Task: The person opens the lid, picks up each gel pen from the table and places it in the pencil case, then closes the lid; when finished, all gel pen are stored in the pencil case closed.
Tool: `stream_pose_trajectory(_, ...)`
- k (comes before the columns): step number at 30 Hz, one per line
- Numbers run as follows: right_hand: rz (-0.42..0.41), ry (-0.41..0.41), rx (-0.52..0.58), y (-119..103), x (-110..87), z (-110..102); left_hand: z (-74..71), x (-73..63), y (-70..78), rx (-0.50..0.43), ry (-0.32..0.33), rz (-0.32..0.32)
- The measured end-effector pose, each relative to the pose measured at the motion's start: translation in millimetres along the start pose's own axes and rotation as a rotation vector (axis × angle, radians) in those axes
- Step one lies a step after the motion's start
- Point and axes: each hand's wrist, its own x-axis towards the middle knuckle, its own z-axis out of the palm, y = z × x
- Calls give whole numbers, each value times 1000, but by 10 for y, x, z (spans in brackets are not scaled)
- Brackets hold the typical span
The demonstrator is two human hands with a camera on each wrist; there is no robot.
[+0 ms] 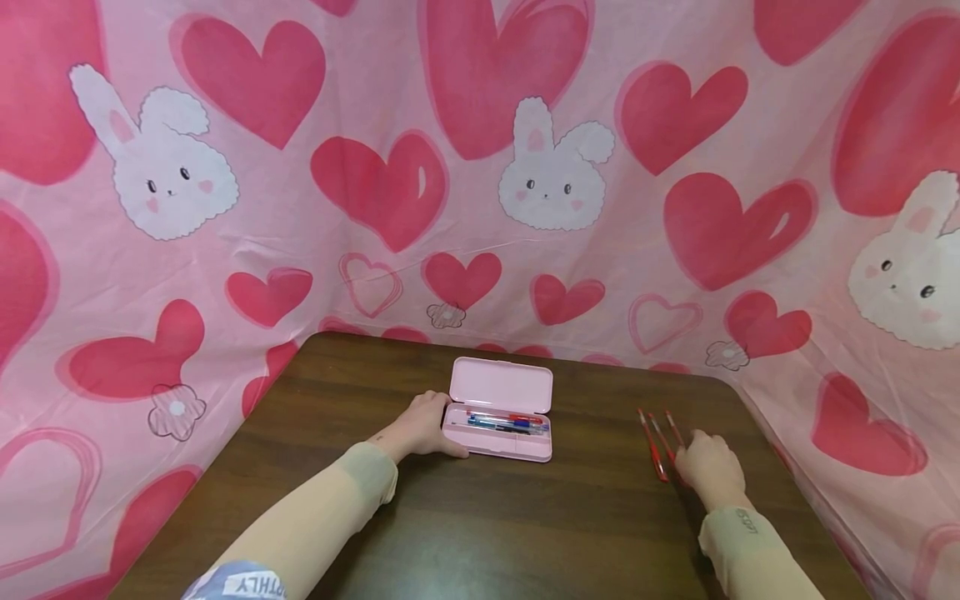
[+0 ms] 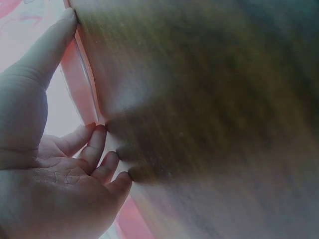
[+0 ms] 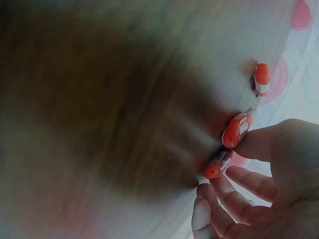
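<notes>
A pink pencil case (image 1: 498, 454) lies on the table with its lid (image 1: 501, 385) raised at the back. Several pens (image 1: 506, 423), with blue, red and clear parts, are inside it. My left hand (image 1: 423, 427) holds the case's left end, thumb at the front edge and fingers round the side; the left wrist view shows the case's edge (image 2: 82, 82) beside the thumb. Three red pens (image 1: 652, 450) lie side by side to the right. Two of these pens (image 3: 234, 133) sit between the thumb and fingers of my right hand (image 1: 711, 468); the third (image 3: 262, 78) lies apart.
The brown wooden table (image 1: 540, 533) has rounded back corners. A pink cloth (image 1: 465, 233) with hearts and rabbits hangs behind it and along both sides.
</notes>
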Motion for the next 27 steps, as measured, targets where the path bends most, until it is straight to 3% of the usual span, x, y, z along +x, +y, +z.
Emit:
stream_pose_trajectory(15, -18, -21, 0, 34, 18, 10, 36, 51, -41, 41, -2, 12)
stream_pose_trajectory(27, -27, 2, 13, -45, -9, -50, 5, 7, 1, 19, 8, 15)
